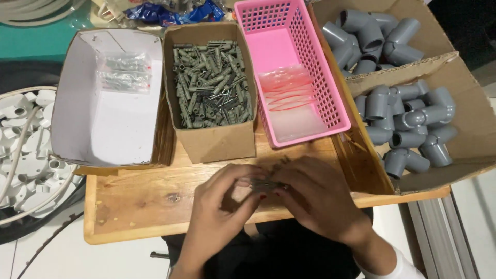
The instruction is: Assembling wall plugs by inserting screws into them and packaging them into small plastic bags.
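Plug box [212, 139] — left of basket [330, 103]

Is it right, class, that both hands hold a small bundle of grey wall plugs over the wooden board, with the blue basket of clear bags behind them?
Not quite: the basket is pink, not blue, as the head view shows. The rest stands: left hand and right hand hold grey wall plugs over the wooden board, the clear bags lying inside the basket.

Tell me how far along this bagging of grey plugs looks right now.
Done: two filled clear packets lie in the white box. In hand: the left hand and right hand pinch a small bundle of plugs. Left: the brown box of grey plugs is nearly full, and empty bags wait in the pink basket.
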